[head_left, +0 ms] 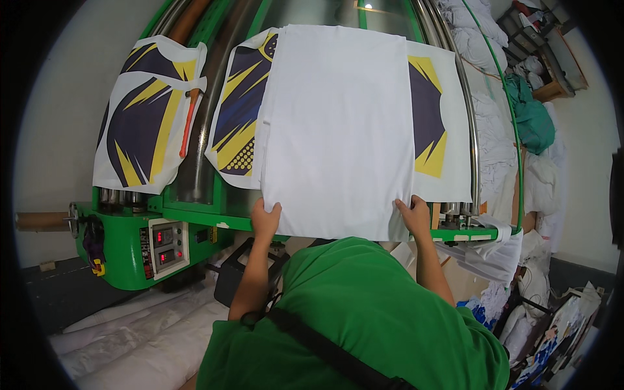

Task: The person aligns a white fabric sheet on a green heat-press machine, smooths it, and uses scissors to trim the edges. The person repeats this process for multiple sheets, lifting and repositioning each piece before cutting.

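A wide white cloth panel (338,130) lies lengthwise over the green-framed roller machine (237,222), its near edge hanging slightly over the machine's front. My left hand (265,220) pinches its near left corner between thumb and fingers. At the near right corner, my right hand (415,216) grips the same cloth. From beneath its left side shows a printed sheet (242,114) in dark purple, blue and yellow. Another printed piece (427,117), dark with yellow corners, sticks out on the right, on a white sheet. How far these extend under the cloth is hidden.
Printed cut pieces (140,123) lie at the left beside an orange-handled tool (190,123). A green control box (123,244) with red displays stands at lower left. Long wrapped rolls (143,338) lie below it. White fabric heaps (487,123) and a teal bundle (530,117) line the right.
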`<state>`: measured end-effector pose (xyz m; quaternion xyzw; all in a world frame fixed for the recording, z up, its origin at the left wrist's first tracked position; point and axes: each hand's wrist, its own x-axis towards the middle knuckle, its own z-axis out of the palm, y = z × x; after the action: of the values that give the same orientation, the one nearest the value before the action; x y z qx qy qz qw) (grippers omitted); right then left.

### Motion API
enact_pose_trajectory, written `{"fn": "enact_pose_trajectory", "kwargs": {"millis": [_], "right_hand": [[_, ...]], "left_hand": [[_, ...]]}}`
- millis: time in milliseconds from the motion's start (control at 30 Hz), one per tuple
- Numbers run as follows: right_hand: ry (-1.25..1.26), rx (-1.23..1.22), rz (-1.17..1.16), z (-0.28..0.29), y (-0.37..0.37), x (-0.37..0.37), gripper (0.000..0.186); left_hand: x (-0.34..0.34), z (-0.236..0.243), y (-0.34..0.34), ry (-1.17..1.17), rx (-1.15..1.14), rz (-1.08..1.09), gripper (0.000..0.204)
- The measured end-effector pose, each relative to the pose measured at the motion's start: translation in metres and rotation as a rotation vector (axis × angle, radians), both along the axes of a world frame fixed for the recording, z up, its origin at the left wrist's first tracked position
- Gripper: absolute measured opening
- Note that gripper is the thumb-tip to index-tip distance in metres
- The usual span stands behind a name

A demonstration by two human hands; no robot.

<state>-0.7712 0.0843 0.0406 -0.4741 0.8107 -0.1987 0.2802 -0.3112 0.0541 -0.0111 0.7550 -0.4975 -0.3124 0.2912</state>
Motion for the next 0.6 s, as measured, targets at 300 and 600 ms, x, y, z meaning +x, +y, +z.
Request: {"fn": "enact_pose_trajectory", "kwargs": {"millis": [300, 600], "right_hand": [[-0.376, -0.109, -0.181, -0.007, 0.020, -0.023, 0.036], [-0.192, -0.144, -0.085, -0.025, 0.030, -0.028, 0.037]], "left_hand": [[0.013, 0.031, -0.017, 0.594, 0.039, 0.152, 0.051], [0.020, 0.023, -0.009, -0.105, 0.024, 0.037, 0.058]]}}
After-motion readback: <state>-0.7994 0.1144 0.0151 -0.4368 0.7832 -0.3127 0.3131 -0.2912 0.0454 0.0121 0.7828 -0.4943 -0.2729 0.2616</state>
